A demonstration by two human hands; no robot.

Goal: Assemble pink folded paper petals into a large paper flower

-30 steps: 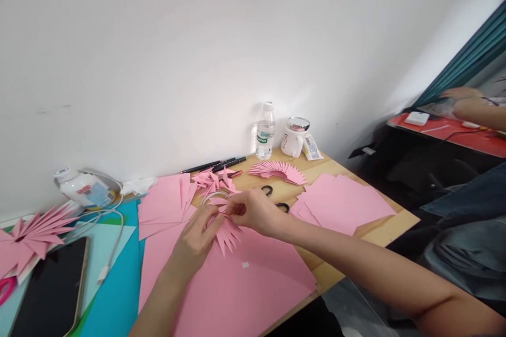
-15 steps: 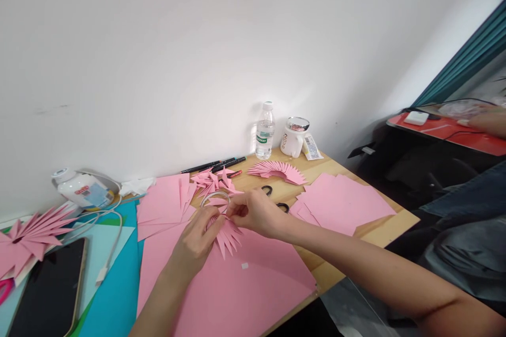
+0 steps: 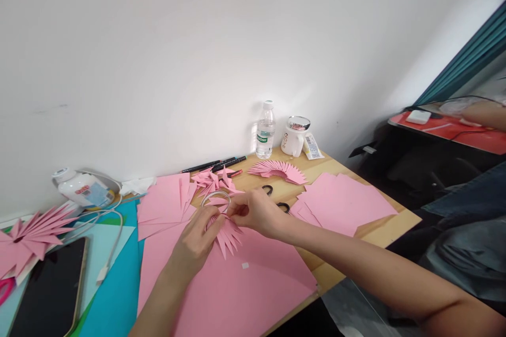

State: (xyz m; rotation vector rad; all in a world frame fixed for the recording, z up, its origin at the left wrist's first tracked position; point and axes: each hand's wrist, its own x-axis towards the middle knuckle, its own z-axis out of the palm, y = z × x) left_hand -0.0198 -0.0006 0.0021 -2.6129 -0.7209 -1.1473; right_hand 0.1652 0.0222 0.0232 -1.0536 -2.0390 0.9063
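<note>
A pointed fan of folded pink paper (image 3: 228,240) is pinched between my hands over large pink sheets (image 3: 237,295). My left hand (image 3: 196,239) is closed on its left side, thumb and forefinger together. From the right, the fingertips of my right hand (image 3: 255,213) are pressed together at the fan's upper edge; my fingers hide the exact contact. Just behind the fan lies a pale ring, like a roll of tape (image 3: 215,193). Beyond it sits a pile of folded pink paper pieces (image 3: 209,181). The black handles of scissors (image 3: 282,207) show behind my right hand.
Pens (image 3: 229,163), a water bottle (image 3: 265,131) and a lidded white mug (image 3: 293,139) line the wall. A curved pink paper fan (image 3: 279,169) and pink sheets (image 3: 343,200) lie right. Left are a phone (image 3: 51,289), cable (image 3: 113,250) and white bottle (image 3: 82,189).
</note>
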